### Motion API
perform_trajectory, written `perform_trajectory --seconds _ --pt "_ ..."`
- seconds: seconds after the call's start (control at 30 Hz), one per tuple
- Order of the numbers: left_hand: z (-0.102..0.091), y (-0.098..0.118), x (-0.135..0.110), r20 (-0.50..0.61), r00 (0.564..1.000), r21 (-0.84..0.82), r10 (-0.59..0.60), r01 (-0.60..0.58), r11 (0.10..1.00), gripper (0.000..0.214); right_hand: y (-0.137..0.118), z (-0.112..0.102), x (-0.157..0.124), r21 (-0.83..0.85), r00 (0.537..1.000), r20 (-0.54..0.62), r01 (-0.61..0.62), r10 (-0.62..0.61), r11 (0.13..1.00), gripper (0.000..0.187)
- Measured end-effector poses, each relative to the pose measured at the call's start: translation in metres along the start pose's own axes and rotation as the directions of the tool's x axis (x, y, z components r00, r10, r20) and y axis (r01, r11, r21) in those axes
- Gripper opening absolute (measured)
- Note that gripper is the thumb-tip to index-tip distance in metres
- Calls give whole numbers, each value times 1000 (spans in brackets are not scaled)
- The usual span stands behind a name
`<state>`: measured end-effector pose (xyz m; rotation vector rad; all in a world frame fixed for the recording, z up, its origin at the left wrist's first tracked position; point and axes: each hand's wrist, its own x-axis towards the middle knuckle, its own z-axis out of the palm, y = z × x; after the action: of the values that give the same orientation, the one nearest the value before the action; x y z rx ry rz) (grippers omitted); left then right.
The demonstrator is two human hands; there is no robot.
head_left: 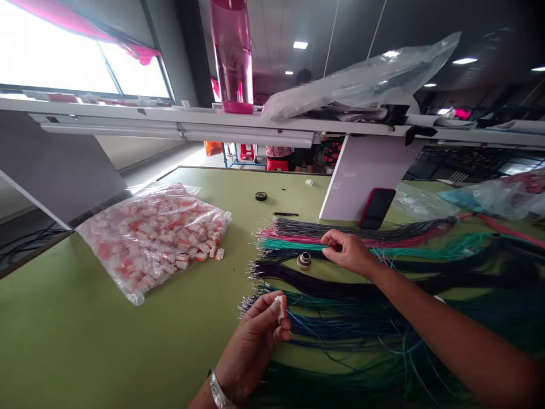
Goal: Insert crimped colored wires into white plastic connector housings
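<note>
My left hand (251, 346) pinches a small white and orange connector housing (280, 307) between thumb and fingers, with a metal wristband on its wrist. My right hand (347, 253) reaches across the wires, its fingertips pinched together just above a teal wire bundle (293, 245); anything between them is too small to tell. Long bundles of thin wires in grey, pink, teal, dark purple and blue lie side by side, their bare ends pointing left. A clear plastic bag (153, 244) full of similar connectors lies to the left on the green table (85, 324).
A metal ring fitting (304, 261) stands among the wires. Beyond them are a black tape roll (261, 196), a black pen (285, 214) and a propped phone (377, 208). A white shelf (170, 128) spans overhead, holding a pink bottle (232, 57) and a plastic bag (361, 79).
</note>
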<state>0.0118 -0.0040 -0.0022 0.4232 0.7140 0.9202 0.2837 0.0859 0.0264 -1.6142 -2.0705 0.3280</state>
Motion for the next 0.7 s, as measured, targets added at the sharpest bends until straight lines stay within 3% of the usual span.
perform_trajectory --seconds 0.2,0.37,0.43,0.5,0.6,0.7 --pt "-1 -3 -1 22 999 -44 -28 29 999 22 -44 -12 -9 197 986 51 145 -158 970 15" --pt "0 -4 -4 47 997 -69 -63 66 995 20 -84 -13 -36 341 923 78 330 -377 880 14" --pt "1 -5 -5 70 995 -75 -65 71 995 19 -90 -8 -46 399 914 69 342 -400 851 15" --pt "1 -6 -6 87 994 -76 -69 76 994 18 -91 -1 -54 468 930 82 281 -358 838 15" --pt "1 -8 -7 106 991 -80 -81 90 993 18 -88 12 -63 544 975 122 90 -185 834 18" --pt "0 -9 -7 114 989 -91 -92 103 991 17 -87 23 -70 577 990 134 -51 -32 815 16"
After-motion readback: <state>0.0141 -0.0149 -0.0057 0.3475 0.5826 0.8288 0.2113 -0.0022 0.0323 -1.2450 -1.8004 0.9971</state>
